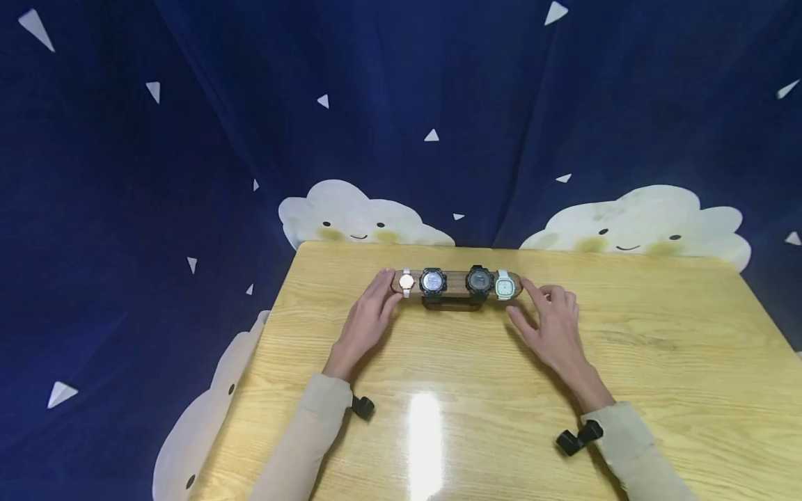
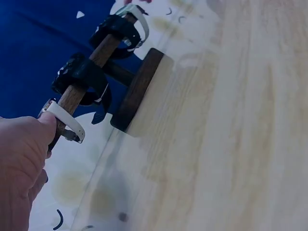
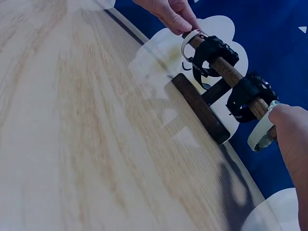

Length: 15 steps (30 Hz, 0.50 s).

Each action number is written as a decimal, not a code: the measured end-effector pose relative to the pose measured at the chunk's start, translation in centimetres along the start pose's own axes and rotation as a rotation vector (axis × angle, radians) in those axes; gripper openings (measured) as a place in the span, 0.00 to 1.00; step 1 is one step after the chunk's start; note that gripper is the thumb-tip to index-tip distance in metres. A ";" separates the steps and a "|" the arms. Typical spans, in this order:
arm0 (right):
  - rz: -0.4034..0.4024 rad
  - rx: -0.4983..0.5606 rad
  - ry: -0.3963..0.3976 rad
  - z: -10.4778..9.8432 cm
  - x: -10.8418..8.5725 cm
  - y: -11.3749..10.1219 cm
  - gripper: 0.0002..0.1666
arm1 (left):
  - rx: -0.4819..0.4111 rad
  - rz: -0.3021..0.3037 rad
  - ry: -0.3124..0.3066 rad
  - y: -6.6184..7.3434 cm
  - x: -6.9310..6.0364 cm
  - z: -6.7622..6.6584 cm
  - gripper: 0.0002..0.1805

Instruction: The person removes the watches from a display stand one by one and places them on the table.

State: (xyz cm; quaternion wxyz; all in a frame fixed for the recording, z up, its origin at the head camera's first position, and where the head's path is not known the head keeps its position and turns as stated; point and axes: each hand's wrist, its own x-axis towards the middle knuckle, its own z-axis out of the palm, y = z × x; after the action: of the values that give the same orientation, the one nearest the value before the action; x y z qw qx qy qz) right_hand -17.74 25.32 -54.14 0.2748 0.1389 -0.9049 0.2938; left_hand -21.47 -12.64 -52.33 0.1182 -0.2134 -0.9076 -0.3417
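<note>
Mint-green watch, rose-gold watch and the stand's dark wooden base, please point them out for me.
Mint-green watch (image 1: 504, 287), head view: on its face.
Rose-gold watch (image 1: 406, 282), head view: on its dial.
Wooden base (image 3: 201, 109), right wrist view: middle of its length.

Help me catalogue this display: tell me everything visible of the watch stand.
Brown, wood-like, the watch stand has a horizontal bar, short post and flat base. It stands upright on the table, four watches round the bar; the left hand holds one end, the right hand is at the other.
</note>
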 end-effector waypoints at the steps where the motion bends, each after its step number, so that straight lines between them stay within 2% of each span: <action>1: -0.015 0.006 0.014 0.1 0.1 0.0 0.38 | 0.001 0.003 -0.005 0.0 0.1 -0.1 0.33; 6: -0.061 0.040 0.079 0.6 0.6 0.2 0.36 | -0.028 -0.008 -0.070 -0.3 1.1 -0.8 0.34; 10: -0.074 0.097 0.093 0.8 1.0 0.1 0.35 | -0.109 -0.033 -0.132 -0.7 1.9 -1.4 0.36; 15: -0.093 0.172 0.100 1.0 1.3 0.0 0.36 | -0.210 -0.025 -0.160 -1.1 2.4 -1.5 0.38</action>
State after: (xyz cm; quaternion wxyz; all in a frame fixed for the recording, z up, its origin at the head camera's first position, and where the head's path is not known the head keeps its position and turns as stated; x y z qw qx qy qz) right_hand -19.20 24.53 -54.08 0.3198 0.1890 -0.8542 0.3639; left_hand -23.98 -13.73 -50.99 0.0181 -0.2401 -0.8759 -0.4181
